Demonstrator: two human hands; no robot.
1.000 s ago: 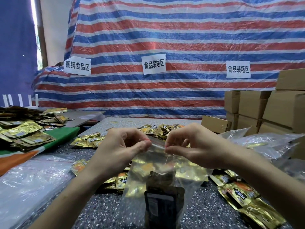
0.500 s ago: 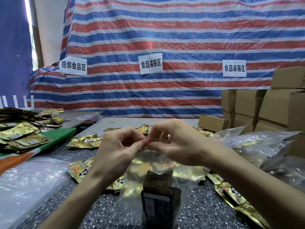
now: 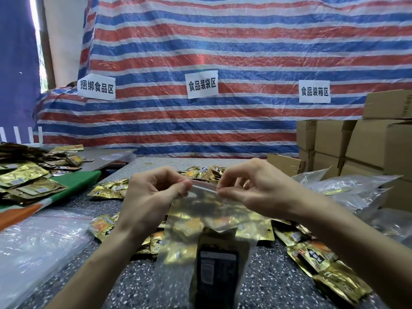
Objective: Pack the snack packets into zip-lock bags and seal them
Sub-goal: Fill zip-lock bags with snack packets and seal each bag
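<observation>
Head camera looks down on a clear zip-lock bag (image 3: pixel 200 221) held up above the speckled table (image 3: pixel 267 284), between the two forearms. Gold snack packets show through its film, and a dark packet (image 3: pixel 217 270) hangs low inside it. Its top edge, a strip with a thin red line, runs nearly level between both hands. The left hand (image 3: pixel 153 197) pinches the strip's left end between thumb and forefinger; the right hand (image 3: pixel 260 192) pinches it further right, fingertips closed narrow on the strip. A short stretch of strip is bare between the two pinches. The bag's lower edge reaches out of view at the bottom.

Loose gold packets (image 3: pixel 318 264) lie scattered on the table to the right of the bag, more (image 3: pixel 111 188) to the left behind the left wrist, and a heap (image 3: pixel 205 171) beyond the hands. Bare tabletop shows below and beside the forearms. A stack of empty clear bags (image 3: pixel 38 241) covers the near left edge. Filled clear bags (image 3: pixel 347 188) pile up at the right, against cardboard boxes (image 3: pixel 379 148). A striped tarpaulin (image 3: pixel 223 52) closes the back.
</observation>
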